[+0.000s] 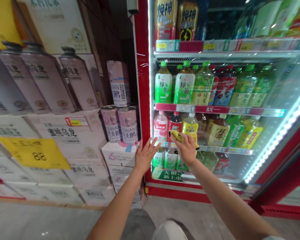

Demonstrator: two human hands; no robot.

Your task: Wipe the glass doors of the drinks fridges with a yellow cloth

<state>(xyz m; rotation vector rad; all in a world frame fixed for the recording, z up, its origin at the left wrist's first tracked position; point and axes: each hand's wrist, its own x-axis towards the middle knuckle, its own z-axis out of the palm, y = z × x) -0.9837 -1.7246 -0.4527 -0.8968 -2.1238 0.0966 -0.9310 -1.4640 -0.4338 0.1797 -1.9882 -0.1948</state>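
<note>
My right hand (187, 149) is closed around a bunched yellow cloth (175, 136) with dark edging. It is in front of the shelf with pink, red and yellow drink bottles, close to a yellow-labelled bottle (191, 122). Part of the cloth hangs below my fingers. My left hand (145, 155) has its fingers spread and holds nothing. It is at the cooler's red left frame (143, 83), near a pink-labelled bottle (160, 125); whether it touches the frame I cannot tell.
Green tea bottles (184, 85) line the shelf above. To the left, tall cans (128, 125) stand on stacked white boxes (118, 155), beside grey-pink bottles (72, 80) and a yellow price sign (35, 153). Grey floor tiles (202, 216) lie below the cooler.
</note>
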